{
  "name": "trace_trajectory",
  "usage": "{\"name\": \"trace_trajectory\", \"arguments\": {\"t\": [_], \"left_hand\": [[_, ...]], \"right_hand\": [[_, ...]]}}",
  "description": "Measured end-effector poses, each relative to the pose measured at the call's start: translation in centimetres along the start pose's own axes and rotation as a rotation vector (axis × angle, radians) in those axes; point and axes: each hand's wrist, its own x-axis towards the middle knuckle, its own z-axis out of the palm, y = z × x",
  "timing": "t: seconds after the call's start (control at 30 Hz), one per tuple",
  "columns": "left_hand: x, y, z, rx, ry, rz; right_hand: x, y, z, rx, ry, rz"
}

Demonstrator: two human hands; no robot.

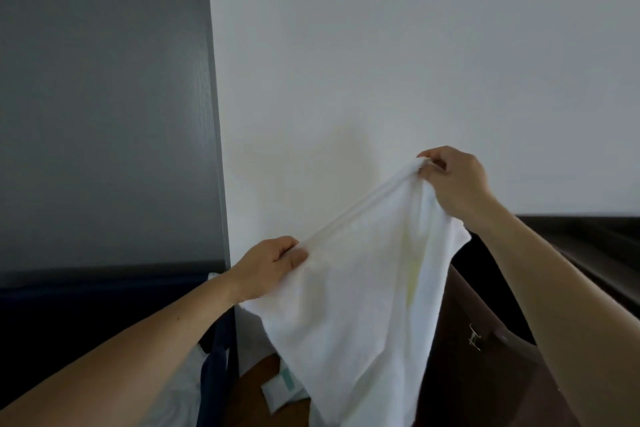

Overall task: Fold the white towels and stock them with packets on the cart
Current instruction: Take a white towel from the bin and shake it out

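Observation:
A white towel (360, 295) hangs in the air in front of a white wall, stretched along its top edge between both hands. My left hand (266, 267) pinches the lower left corner of that edge. My right hand (453, 180) pinches the other corner, held higher and further right. The cloth droops below in loose folds, with a faint yellowish mark near its middle. White packets (277, 392) with pale green print lie below on a brown surface, partly hidden by the towel.
A dark grey panel (104, 107) fills the left side beside the white wall (381, 45). Dark brown furniture (485, 357) with a small metal fitting stands at the lower right. A navy strap (216, 367) and white fabric sit at the lower left.

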Motion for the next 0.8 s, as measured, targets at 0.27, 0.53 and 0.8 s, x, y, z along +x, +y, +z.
{"name": "trace_trajectory", "arguments": {"t": [0.27,0.53,0.8], "left_hand": [[-0.9,-4.4,-1.9,0.053,-0.071,-0.135],[-1.1,-6.7,-1.8,-0.382,0.058,-0.233],[1.5,2.0,-0.2,-0.808,0.304,-0.263]], "right_hand": [[1.1,2.5,-0.6,-0.039,0.050,0.107],[0.9,5.3,-0.7,-0.006,0.050,0.217],[-0.9,4.8,-0.1,0.018,0.048,0.194]]}}
